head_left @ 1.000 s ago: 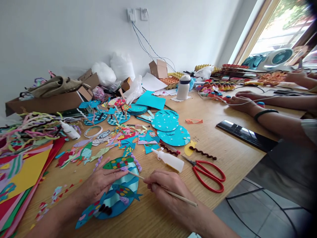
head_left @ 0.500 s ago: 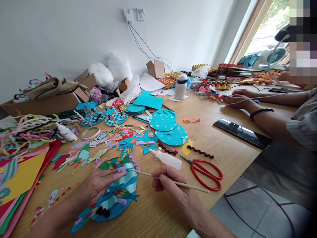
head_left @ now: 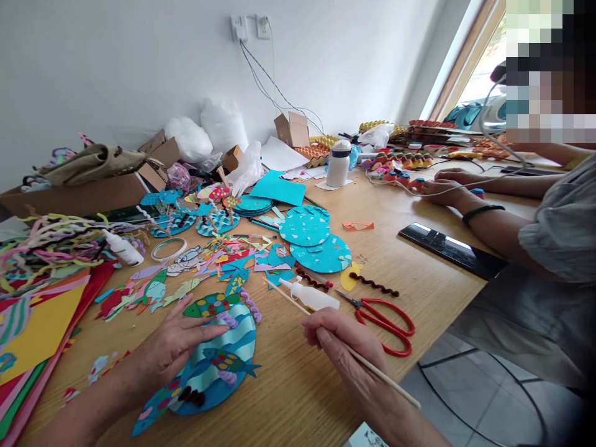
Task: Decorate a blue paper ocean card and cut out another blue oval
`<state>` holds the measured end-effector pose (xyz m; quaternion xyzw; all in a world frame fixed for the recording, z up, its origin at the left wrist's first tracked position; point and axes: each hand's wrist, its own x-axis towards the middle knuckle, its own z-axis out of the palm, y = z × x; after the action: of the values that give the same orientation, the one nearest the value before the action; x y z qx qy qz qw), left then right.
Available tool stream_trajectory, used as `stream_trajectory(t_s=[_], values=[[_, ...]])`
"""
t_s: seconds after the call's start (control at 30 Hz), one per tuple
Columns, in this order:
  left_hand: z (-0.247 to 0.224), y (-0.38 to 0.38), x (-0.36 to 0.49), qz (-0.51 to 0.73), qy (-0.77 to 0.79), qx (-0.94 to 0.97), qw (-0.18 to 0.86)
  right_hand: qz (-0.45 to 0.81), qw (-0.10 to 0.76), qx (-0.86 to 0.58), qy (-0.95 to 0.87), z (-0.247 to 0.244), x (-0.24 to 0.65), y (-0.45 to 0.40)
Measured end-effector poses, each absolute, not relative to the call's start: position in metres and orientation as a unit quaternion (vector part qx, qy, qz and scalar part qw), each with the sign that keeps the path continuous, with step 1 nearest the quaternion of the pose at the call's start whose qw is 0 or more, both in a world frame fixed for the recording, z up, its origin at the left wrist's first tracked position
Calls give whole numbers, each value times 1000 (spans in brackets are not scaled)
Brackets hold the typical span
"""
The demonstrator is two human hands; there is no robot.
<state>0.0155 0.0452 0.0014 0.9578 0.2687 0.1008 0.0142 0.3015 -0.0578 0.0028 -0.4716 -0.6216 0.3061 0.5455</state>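
Observation:
My right hand (head_left: 349,354) is closed around a thin wooden stick (head_left: 384,377), whose far tip points up and left, in front of a white squeeze bottle (head_left: 317,297). My left hand (head_left: 170,341) lies with its fingers stretched over the left edge of a blue paper disc (head_left: 246,332) with wavy pale stripes. Its fingertips rest by a lilac pipe cleaner piece (head_left: 228,319) and just below a dotted green paper fish (head_left: 210,305). Lower on the disc are a dotted blue fish (head_left: 228,362) and dark brown fuzzy pieces (head_left: 192,397).
Red-handled scissors (head_left: 388,326) lie right of the bottle. Paper scraps (head_left: 233,254), blue discs (head_left: 321,253) and a tape roll (head_left: 168,249) spread behind. Coloured sheets (head_left: 41,335) lie left. A black phone (head_left: 451,249) and a co-worker's arms (head_left: 488,205) are at right.
My right hand has pulled back to the right, lifting the stick's tip away from the lilac piece on the disc and up towards the bottle. My left hand stays on the disc.

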Motion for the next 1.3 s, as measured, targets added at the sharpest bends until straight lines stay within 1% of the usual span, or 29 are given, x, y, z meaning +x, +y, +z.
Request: stream_trajectory(t_s=[0.1,0.2,0.27,0.37,0.43,0.47,0.57,0.7,0.83,0.93,1.03,1.1,1.13,1.17,1.23,1.3], values=[[1,51,9,71,248,965,43,188,539,-478,-668,5,313,-56],[0,55,4,63,248,966,40,107,511,-493,-696,3,336,-54],[-2,56,2,72,248,965,38,96,476,-510,-710,3,357,-53],[-3,56,2,100,263,959,35,138,413,-550,-713,8,391,-50],[-2,55,3,106,275,955,30,146,387,-573,-707,14,412,-45],[-1,54,4,96,277,956,30,153,363,-574,-718,16,421,-42],[6,50,8,49,287,956,35,121,294,-628,-710,17,445,-29],[14,45,13,23,312,949,41,22,175,-716,-675,6,466,-10],[13,44,16,27,308,949,63,-35,70,-732,-677,-4,471,-1],[7,45,17,71,287,952,74,-62,25,-734,-676,-5,468,0],[0,46,18,109,280,951,75,-85,20,-718,-690,1,460,-2],[-3,47,18,115,270,953,77,-92,58,-705,-700,12,445,-6],[-4,47,18,115,265,954,77,-83,95,-701,-702,19,433,-8],[-5,48,18,114,260,956,77,-54,136,-695,-704,26,418,-10],[-6,50,17,108,247,960,77,55,216,-643,-733,40,379,-13],[-7,52,17,107,233,964,73,160,238,-582,-761,48,336,-11]])
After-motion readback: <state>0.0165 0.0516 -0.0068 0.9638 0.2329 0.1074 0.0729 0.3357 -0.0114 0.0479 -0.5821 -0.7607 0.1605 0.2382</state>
